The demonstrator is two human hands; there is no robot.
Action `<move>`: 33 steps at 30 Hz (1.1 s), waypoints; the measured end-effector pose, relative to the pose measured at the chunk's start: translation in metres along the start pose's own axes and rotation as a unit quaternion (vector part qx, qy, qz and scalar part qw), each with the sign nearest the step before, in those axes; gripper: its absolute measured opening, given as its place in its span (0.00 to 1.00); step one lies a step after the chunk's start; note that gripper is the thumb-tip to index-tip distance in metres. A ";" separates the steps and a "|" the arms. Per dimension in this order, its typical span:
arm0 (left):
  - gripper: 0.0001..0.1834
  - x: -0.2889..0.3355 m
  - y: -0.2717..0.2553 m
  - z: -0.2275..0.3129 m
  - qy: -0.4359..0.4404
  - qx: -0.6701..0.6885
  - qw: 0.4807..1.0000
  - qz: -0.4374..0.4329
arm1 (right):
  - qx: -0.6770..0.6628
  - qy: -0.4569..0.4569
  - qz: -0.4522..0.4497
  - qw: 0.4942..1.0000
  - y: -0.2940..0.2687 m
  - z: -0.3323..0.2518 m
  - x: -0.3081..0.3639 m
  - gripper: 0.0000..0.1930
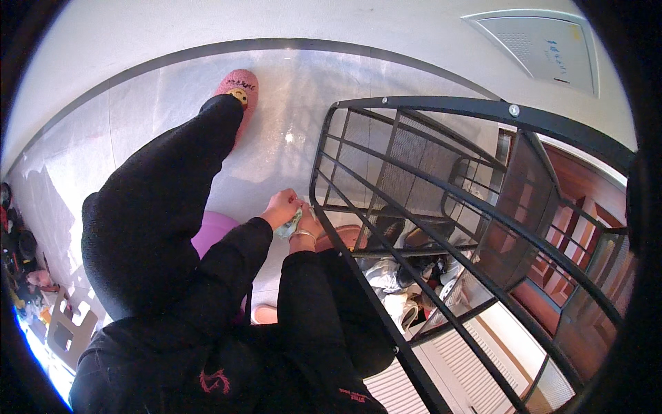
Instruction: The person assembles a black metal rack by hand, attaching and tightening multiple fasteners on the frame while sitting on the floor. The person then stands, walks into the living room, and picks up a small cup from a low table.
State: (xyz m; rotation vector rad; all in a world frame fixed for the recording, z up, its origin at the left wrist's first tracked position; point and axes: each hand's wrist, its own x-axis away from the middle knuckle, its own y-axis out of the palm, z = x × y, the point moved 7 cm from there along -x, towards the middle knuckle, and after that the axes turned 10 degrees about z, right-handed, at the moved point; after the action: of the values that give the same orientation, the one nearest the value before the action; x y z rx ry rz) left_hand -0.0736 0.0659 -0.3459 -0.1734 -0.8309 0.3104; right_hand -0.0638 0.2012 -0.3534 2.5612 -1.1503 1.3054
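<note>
My left hand (281, 208) and my right hand (309, 226) are close together, low in front of me, beside the near corner of a black metal rack (386, 101). Between them is a crumpled pale green and white cloth (289, 225), small in view and partly covered by the fingers. Both hands look closed on it. A thin bracelet (303, 233) circles my right wrist. Below my left forearm shows part of a purple plastic stool or basin (212, 231), mostly hidden by my leg and sleeve.
Shoes (403, 310) sit on and under the rack, whose bars stand close at my right. A pink slipper (241, 83) is on my outstretched left foot. Grey floor tiles (289, 138) reach a white wall (276, 21). Assorted items (38, 283) lie at the far left.
</note>
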 end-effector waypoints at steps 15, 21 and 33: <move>0.11 -0.001 0.003 -0.015 -0.069 0.043 0.996 -0.039 | 0.054 0.036 0.026 0.998 -0.006 0.011 -0.014 0.23; 0.11 0.026 0.013 -0.045 -0.307 0.283 0.893 -0.168 | 0.308 -0.044 -0.038 0.950 -0.008 -0.011 0.009 0.19; 0.06 0.079 -0.086 0.165 -0.022 0.441 0.886 -0.144 | 0.150 -0.413 -0.047 0.897 0.039 -0.184 0.177 0.14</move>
State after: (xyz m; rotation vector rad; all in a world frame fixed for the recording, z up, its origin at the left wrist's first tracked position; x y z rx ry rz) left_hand -0.1295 0.0165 -0.1576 0.8089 -0.6784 0.3834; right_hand -0.1485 0.1321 -0.1192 3.4922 -0.8943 0.3415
